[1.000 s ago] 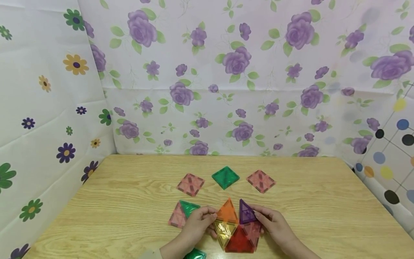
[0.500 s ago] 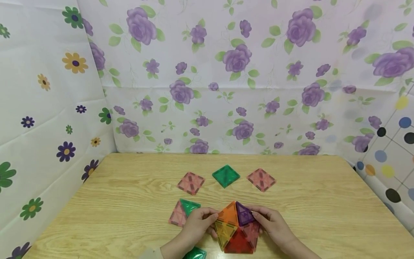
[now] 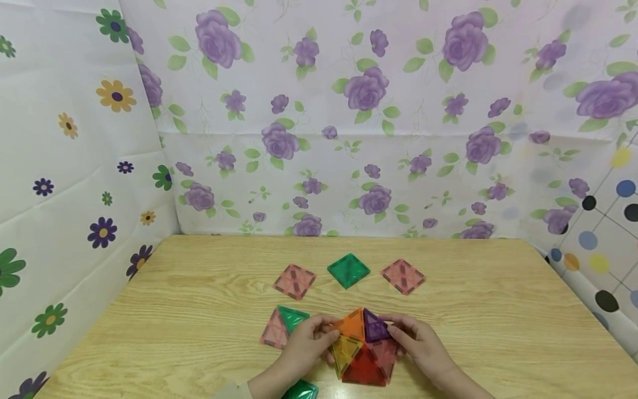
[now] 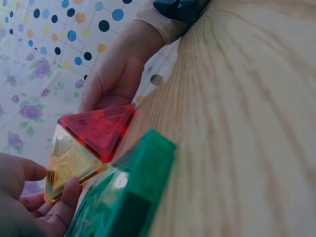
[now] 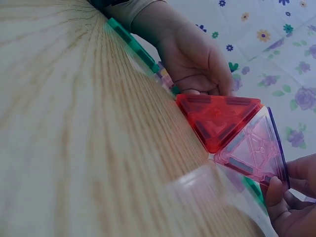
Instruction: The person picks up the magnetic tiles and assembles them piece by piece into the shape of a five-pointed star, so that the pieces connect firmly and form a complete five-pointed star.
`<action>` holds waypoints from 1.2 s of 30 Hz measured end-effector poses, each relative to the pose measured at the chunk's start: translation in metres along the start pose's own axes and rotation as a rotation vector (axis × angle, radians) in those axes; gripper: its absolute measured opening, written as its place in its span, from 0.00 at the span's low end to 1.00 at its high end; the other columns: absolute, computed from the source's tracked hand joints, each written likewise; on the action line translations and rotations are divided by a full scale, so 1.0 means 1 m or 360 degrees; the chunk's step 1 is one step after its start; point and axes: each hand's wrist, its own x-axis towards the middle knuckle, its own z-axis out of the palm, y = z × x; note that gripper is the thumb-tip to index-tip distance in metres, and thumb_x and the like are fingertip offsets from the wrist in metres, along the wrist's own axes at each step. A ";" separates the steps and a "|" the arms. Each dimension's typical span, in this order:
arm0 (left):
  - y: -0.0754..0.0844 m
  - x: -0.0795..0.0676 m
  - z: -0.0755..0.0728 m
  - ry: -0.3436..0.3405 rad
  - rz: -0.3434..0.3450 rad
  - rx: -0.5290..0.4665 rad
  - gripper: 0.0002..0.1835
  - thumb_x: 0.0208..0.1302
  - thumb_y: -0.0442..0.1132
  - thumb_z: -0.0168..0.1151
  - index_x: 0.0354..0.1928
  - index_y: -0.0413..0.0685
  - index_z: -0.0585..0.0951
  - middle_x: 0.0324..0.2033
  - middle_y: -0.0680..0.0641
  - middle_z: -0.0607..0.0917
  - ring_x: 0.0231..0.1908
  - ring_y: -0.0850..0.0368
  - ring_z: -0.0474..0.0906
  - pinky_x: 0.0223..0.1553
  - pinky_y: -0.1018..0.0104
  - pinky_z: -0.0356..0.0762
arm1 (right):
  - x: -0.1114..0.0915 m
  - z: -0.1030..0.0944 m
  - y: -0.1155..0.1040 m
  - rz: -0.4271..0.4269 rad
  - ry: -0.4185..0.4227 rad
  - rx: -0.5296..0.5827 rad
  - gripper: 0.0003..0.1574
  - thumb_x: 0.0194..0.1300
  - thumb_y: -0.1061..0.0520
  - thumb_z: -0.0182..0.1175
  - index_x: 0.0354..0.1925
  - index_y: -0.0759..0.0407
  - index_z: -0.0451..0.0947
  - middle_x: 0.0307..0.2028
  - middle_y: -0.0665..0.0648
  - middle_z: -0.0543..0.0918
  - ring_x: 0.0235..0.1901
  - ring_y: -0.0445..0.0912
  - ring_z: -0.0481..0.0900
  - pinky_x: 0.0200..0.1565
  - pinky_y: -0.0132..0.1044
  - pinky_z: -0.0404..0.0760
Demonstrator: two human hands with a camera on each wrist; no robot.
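Triangular magnetic tiles stand joined edge to edge as a peaked shape: orange tile (image 3: 353, 323), purple tile (image 3: 376, 326), pink tile (image 3: 385, 354), red tile (image 3: 366, 367) and yellow tile (image 3: 344, 354). From the left, my left hand (image 3: 306, 343) holds the shape where orange meets yellow; in the left wrist view its fingers pinch the yellow side. My right hand (image 3: 421, 343) grips the opposite side, thumb on the purple tile. The right wrist view has that thumb against the pink tile's lower edge (image 5: 271, 178). The shape's underside is hidden.
A pink diamond (image 3: 294, 281), a green diamond (image 3: 349, 271) and another pink diamond (image 3: 404, 276) lie behind on the wooden table (image 3: 199, 310). Pink and green tiles (image 3: 274, 331) lie left of my left hand. Another green tile (image 3: 303, 390) is near the front edge.
The gap between the orange and purple tiles has closed; their edges now meet. The sides have tilted inward, and both hands have come slightly closer together, still holding the shape.
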 end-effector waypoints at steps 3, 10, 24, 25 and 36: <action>0.001 0.000 0.000 0.0008 0.0038 0.0154 0.21 0.64 0.41 0.63 0.56 0.39 0.77 0.33 0.49 0.73 0.23 0.62 0.72 0.23 0.72 0.78 | 0.000 0.000 -0.001 0.0002 -0.0006 0.0022 0.27 0.71 0.55 0.54 0.62 0.71 0.69 0.38 0.57 0.80 0.28 0.35 0.74 0.30 0.29 0.79; 0.002 -0.002 0.000 -0.0047 0.0150 0.0526 0.33 0.57 0.48 0.70 0.63 0.45 0.72 0.46 0.47 0.76 0.33 0.60 0.68 0.28 0.75 0.70 | 0.001 0.001 0.000 -0.0029 0.0034 -0.0058 0.28 0.67 0.55 0.59 0.60 0.71 0.71 0.50 0.66 0.80 0.35 0.33 0.77 0.35 0.28 0.80; -0.002 -0.004 0.001 -0.0025 0.0285 0.0956 0.38 0.53 0.52 0.72 0.64 0.47 0.72 0.50 0.48 0.78 0.40 0.61 0.74 0.36 0.74 0.73 | -0.001 0.001 0.002 -0.0082 0.0054 -0.0346 0.26 0.65 0.49 0.61 0.58 0.61 0.76 0.52 0.64 0.81 0.35 0.31 0.76 0.36 0.27 0.78; -0.002 -0.004 0.001 -0.0017 0.0298 0.0998 0.38 0.53 0.53 0.72 0.64 0.48 0.72 0.51 0.48 0.78 0.43 0.60 0.74 0.37 0.73 0.73 | -0.001 0.001 0.002 -0.0095 0.0061 -0.0383 0.26 0.65 0.49 0.61 0.57 0.59 0.77 0.52 0.63 0.81 0.36 0.31 0.76 0.35 0.27 0.78; -0.004 -0.003 0.003 0.0022 0.0315 0.1099 0.38 0.51 0.58 0.71 0.62 0.51 0.75 0.50 0.50 0.74 0.45 0.60 0.73 0.39 0.72 0.74 | -0.002 0.001 0.001 -0.0145 0.0072 -0.0590 0.25 0.64 0.45 0.61 0.57 0.52 0.79 0.45 0.54 0.81 0.32 0.32 0.71 0.33 0.27 0.74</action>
